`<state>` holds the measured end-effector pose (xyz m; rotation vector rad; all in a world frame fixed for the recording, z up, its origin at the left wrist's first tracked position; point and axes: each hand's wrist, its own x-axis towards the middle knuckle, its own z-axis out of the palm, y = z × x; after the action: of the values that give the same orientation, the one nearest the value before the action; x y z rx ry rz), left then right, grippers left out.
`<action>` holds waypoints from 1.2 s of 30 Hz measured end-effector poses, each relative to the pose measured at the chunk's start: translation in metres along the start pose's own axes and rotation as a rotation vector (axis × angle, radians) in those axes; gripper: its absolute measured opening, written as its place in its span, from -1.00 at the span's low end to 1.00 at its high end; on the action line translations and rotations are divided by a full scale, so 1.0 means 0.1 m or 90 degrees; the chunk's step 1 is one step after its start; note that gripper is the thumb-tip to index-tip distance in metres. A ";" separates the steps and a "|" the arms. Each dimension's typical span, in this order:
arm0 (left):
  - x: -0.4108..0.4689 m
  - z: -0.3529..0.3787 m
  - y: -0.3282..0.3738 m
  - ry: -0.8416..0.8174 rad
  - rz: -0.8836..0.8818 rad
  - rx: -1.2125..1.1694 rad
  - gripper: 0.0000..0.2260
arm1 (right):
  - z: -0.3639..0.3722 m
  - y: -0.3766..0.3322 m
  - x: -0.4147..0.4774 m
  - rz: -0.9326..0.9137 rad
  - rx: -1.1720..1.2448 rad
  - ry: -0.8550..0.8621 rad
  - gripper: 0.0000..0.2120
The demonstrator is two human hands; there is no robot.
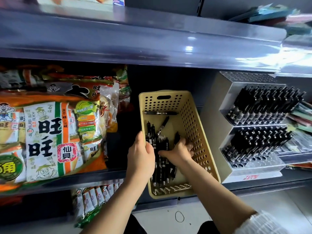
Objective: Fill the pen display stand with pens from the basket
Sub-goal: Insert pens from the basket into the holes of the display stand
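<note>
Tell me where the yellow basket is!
In the head view, the yellow basket is mid-frame, between snack bags on its left and the pen display stand on its right. The left hand grips its rim; the right hand grasps pens inside.

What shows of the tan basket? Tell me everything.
The basket looks like tan plastic, rectangular, its walls pierced with round holes, a handle slot in the far end. It sits between snack bags and the pen display stand. The left hand grips its left rim; the right hand grips black pens inside.
</note>
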<state>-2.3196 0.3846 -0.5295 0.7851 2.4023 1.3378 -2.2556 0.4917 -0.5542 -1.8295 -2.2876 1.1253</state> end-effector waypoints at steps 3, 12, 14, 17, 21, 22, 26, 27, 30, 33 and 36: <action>0.00 0.01 0.00 0.003 0.002 0.008 -0.63 | 0.08 -0.02 -0.01 0.003 0.010 -0.007 0.08; -0.01 0.00 0.03 -0.008 -0.010 0.036 -0.62 | 0.18 -0.01 0.01 -0.012 0.110 -0.120 -0.54; -0.02 -0.01 0.03 -0.011 -0.008 0.044 -0.61 | 0.18 0.00 -0.01 -0.013 0.122 -0.165 -0.75; -0.03 -0.02 0.04 -0.012 -0.005 0.057 -0.59 | 0.16 0.00 -0.05 -0.025 0.123 -0.224 -0.79; 0.03 -0.02 0.06 -0.027 -0.006 0.070 -0.60 | 0.11 -0.03 -0.13 -0.062 0.185 -0.244 -0.74; 0.05 -0.02 0.07 -0.034 -0.007 0.075 -0.61 | 0.08 -0.04 -0.14 -0.069 0.210 -0.232 -0.75; 0.15 -0.04 0.13 -0.064 -0.020 0.098 -0.66 | -0.13 -0.12 -0.16 -0.087 0.310 -0.134 -0.90; 0.18 -0.04 0.15 -0.073 -0.021 0.100 -0.66 | -0.18 -0.13 -0.16 -0.084 0.352 -0.109 -0.85; 0.26 -0.05 0.19 -0.093 -0.015 0.081 -0.63 | -0.34 -0.17 -0.21 -0.096 0.527 -0.111 -0.79; 0.28 -0.07 0.20 -0.090 -0.003 0.091 -0.50 | -0.49 -0.15 -0.27 -0.131 0.641 -0.134 -0.78; 0.20 -0.11 0.26 -0.038 0.116 0.074 -0.46 | -0.61 -0.12 -0.36 -0.197 0.690 -0.140 -0.87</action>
<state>-2.3331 0.3994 -0.5012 1.0824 2.4282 1.2272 -2.2287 0.4923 -0.4874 -0.9251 -1.3799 1.9732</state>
